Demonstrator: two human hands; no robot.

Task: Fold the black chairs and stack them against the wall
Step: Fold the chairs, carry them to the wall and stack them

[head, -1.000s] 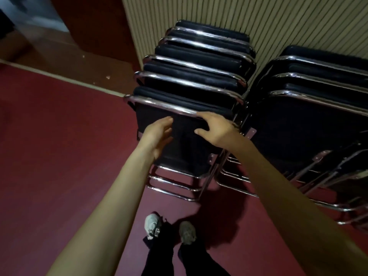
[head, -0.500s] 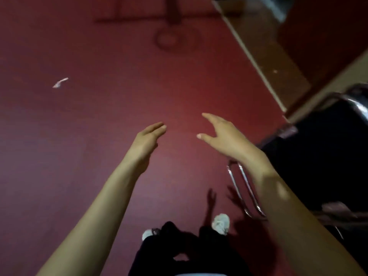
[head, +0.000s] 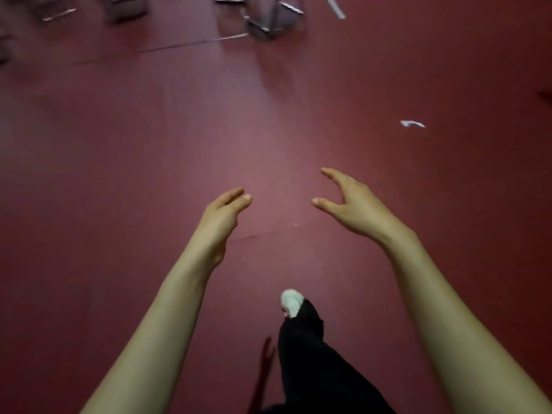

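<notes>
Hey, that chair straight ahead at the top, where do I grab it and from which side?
Only the blurred chrome legs of the chair show; seat and back are cut off. Likely come from this near side, left hand and right hand both open and empty, and take the chrome tubing; the exact spot cannot be told yet.

Single view: head-worn, wide-angle lens. Aimed forward and steeply down onto red floor (head: pixel 134 174). Forearms caught close to lens, entering frame from 7 and 5 o'clock. Left grip (head: pixel 222 212) and right grip (head: pixel 355 207) framed just below centre. Wearer's shoe (head: pixel 291 303) seen toward 6 o'clock. Blurred metal frames (head: pixel 268 22) cut off at 12 o'clock edge, well apart from lens.
</notes>
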